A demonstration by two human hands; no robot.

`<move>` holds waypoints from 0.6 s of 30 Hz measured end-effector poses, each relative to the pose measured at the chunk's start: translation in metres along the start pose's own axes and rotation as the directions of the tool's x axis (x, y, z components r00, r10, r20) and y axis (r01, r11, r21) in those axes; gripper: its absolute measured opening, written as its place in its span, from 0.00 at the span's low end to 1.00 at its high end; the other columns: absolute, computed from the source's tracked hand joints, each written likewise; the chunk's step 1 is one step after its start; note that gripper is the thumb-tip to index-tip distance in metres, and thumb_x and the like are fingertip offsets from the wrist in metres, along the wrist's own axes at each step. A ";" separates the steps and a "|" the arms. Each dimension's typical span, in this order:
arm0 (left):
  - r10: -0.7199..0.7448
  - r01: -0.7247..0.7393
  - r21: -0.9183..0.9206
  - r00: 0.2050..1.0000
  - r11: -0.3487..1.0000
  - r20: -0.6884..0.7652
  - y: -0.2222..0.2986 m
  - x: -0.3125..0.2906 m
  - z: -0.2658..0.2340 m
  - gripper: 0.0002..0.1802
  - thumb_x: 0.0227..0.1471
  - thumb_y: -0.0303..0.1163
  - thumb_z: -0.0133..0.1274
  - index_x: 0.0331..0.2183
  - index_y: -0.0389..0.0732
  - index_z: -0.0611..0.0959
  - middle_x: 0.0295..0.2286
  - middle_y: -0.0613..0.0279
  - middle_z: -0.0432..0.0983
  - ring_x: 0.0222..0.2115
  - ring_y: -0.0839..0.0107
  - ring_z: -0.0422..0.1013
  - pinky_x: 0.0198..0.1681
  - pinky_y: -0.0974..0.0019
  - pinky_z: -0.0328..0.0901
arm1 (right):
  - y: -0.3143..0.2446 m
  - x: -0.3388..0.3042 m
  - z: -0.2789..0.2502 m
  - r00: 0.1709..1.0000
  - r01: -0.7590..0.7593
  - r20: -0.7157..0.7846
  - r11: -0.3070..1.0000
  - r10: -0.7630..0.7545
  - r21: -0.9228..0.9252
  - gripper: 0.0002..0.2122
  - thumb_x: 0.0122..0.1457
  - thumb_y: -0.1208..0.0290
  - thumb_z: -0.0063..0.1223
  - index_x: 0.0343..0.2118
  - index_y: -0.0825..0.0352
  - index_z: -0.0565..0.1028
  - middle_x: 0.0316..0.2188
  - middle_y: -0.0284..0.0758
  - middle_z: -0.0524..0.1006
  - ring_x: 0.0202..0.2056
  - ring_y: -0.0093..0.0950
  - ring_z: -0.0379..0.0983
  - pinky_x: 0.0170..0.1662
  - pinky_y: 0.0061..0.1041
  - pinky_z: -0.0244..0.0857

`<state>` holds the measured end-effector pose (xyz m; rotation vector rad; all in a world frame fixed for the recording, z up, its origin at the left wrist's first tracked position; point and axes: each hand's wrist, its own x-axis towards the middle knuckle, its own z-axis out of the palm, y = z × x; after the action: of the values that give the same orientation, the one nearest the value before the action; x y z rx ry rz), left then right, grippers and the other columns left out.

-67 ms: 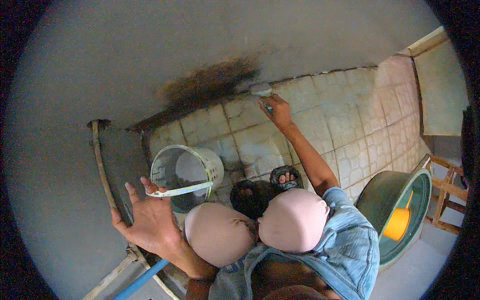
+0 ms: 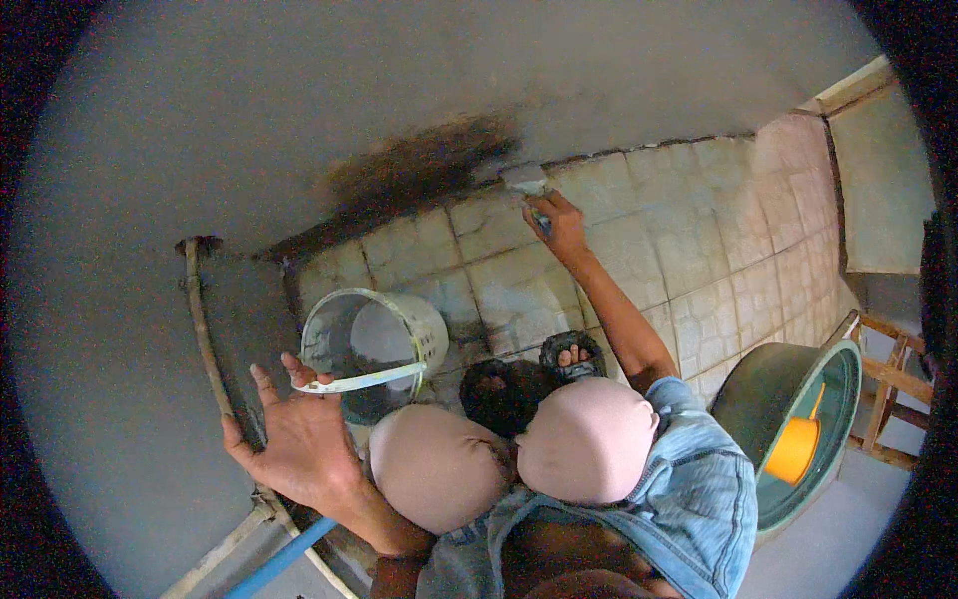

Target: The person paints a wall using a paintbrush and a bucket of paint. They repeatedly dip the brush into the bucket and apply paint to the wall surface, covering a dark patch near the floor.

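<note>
My right hand (image 2: 561, 225) is closed round the blue handle of a wide, flat paintbrush (image 2: 525, 180). The pale brush head lies at the foot of the grey wall, along the line where wall meets tiles. On my left, a whitish bucket (image 2: 429, 334) tilts with its open mouth toward the wall, grey inside. Its pale handle (image 2: 374, 379) runs across the fingers of my left hand (image 2: 304, 444), hooked on them. The thumb and index finger of that hand stand apart, palm up.
Above the floor tiles (image 2: 629, 225), a dark brown patch (image 2: 419, 165) marks the wall (image 2: 599, 60). A green tub (image 2: 763, 384) holding an orange dipper (image 2: 793, 449) stands right, near a wooden frame (image 2: 883, 374). A blue pipe (image 2: 284, 559) and a thin pole (image 2: 205, 339) are left.
My right hand has shifted slightly to the right with the paintbrush, whose head now shows broader against the wall. My left hand and the bucket stay where they were.
</note>
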<state>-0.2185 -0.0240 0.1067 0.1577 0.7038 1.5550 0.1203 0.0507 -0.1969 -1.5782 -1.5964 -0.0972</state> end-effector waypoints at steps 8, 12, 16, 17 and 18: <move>-0.005 0.006 -0.014 1.000 1.000 0.030 0.000 -0.001 0.004 0.35 0.50 0.52 0.52 0.52 0.42 0.62 0.43 0.41 0.66 0.38 0.57 0.67 0.47 0.51 0.58 | -0.004 -0.013 0.003 0.995 -0.053 0.082 0.997 0.058 -0.057 0.07 0.50 0.68 0.62 0.33 0.60 0.79 0.28 0.36 0.76 0.26 0.37 0.75 0.27 0.33 0.70; -0.028 0.028 -0.020 0.999 0.999 0.034 -0.001 0.000 0.001 0.36 0.50 0.53 0.51 0.52 0.42 0.62 0.43 0.41 0.66 0.39 0.57 0.67 0.46 0.52 0.58 | 0.000 -0.006 0.005 0.986 -0.076 0.144 0.996 0.083 -0.056 0.08 0.50 0.67 0.62 0.34 0.60 0.79 0.28 0.37 0.76 0.26 0.37 0.75 0.28 0.34 0.71; -0.039 0.039 -0.009 0.999 0.999 0.029 -0.002 -0.001 0.001 0.36 0.49 0.53 0.52 0.52 0.42 0.62 0.44 0.42 0.66 0.40 0.58 0.66 0.46 0.53 0.57 | 0.010 -0.008 0.015 0.984 -0.003 0.176 0.992 0.026 -0.129 0.09 0.50 0.67 0.62 0.34 0.60 0.79 0.29 0.37 0.76 0.26 0.38 0.75 0.28 0.34 0.71; -0.042 0.043 -0.012 0.998 0.999 0.044 -0.003 -0.001 0.001 0.36 0.49 0.53 0.52 0.53 0.42 0.62 0.44 0.42 0.66 0.40 0.58 0.66 0.46 0.52 0.57 | 0.012 -0.007 0.017 0.988 -0.001 0.153 0.990 0.023 -0.141 0.09 0.50 0.67 0.62 0.34 0.59 0.79 0.29 0.37 0.76 0.26 0.38 0.75 0.28 0.34 0.71; -0.040 0.040 -0.012 0.998 0.999 0.054 -0.002 -0.002 0.001 0.36 0.49 0.53 0.52 0.53 0.42 0.62 0.44 0.42 0.66 0.41 0.58 0.66 0.47 0.52 0.57 | 0.007 -0.004 0.018 0.991 0.001 0.134 0.989 0.018 -0.146 0.09 0.50 0.68 0.62 0.34 0.59 0.79 0.28 0.37 0.76 0.26 0.38 0.75 0.28 0.34 0.71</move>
<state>-0.2158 -0.0254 0.1066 0.1740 0.6514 1.5115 0.1167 0.0598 -0.2143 -1.7357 -1.7197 -0.1066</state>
